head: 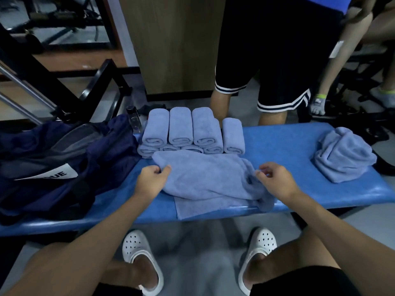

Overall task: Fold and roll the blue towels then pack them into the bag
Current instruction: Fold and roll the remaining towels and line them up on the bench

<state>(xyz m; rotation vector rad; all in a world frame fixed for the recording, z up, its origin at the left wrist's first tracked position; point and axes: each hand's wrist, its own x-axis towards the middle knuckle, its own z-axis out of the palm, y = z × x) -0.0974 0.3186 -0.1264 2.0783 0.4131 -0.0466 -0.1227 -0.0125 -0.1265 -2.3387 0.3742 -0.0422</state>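
Note:
A light blue towel (pixel 207 180) lies rumpled and partly folded on the blue bench (pixel 284 144), its near edge hanging over the front. My left hand (pixel 152 178) pinches the towel's left edge. My right hand (pixel 273 178) pinches its right edge. Behind the towel, several rolled blue towels (pixel 190 131) are stacked in two layers. A dark navy bag (pixel 64 159) with a white label lies open and slumped at the bench's left end. A loose heap of blue towels (pixel 344 154) sits at the right end.
A person in black shorts (pixel 267 60) stands just behind the bench. A wooden panel (pixel 175 45) rises behind the rolled towels. A dark bottle (pixel 134 120) stands beside the bag. Black metal frames fill the far left. My feet in white clogs (pixel 139 259) are under the bench's front edge.

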